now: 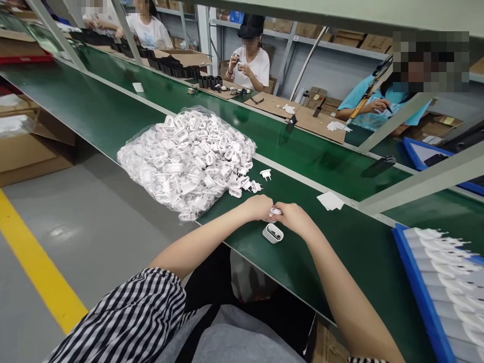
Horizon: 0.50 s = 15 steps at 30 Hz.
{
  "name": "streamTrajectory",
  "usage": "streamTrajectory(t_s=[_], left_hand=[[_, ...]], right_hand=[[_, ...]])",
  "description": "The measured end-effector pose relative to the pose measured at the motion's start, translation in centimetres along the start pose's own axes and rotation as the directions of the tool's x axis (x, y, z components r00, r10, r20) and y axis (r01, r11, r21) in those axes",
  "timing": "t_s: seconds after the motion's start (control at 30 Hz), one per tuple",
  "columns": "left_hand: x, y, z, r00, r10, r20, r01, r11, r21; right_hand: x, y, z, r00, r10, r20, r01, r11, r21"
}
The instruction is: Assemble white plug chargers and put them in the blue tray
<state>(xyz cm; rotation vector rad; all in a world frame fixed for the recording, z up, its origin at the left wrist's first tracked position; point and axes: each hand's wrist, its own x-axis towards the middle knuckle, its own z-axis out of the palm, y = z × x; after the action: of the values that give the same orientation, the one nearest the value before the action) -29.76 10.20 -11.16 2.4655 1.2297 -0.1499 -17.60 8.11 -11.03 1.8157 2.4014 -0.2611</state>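
Both hands meet over the green bench, closed around one small white plug cover. My left hand grips it from the left, and my right hand pinches it from the right; fingers hide part of it. Just below them stands an open white charger housing, with a circuit board showing inside. Up and to the left, a clear plastic bag lies spread under a big heap of white plug covers. A few loose covers lie by its edge, and one two-pin plug cover sits apart.
White square pieces lie to the right. A blue tray with rows of white chargers stands at the far right. Metal posts rise from the bench. Several co-workers sit across it. Cardboard boxes stand at left.
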Motion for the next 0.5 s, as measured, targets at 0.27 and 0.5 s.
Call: streamTrajectory(t_s=[0.27, 0.5], left_hand=[[0.4, 0.0, -0.7, 0.998, 0.042, 0.05, -0.044, 0.999, 0.026], [-0.5, -1.2, 1.5, 0.983, 0.028, -0.18, -0.044, 0.995, -0.084]], right_hand=[[0.2, 0.3, 0.1, 0.997, -0.075, 0.024, 0.077, 0.995, -0.071], [0.1, 0.7, 0.3, 0.996, -0.083, 0.013, 0.084, 0.995, -0.053]])
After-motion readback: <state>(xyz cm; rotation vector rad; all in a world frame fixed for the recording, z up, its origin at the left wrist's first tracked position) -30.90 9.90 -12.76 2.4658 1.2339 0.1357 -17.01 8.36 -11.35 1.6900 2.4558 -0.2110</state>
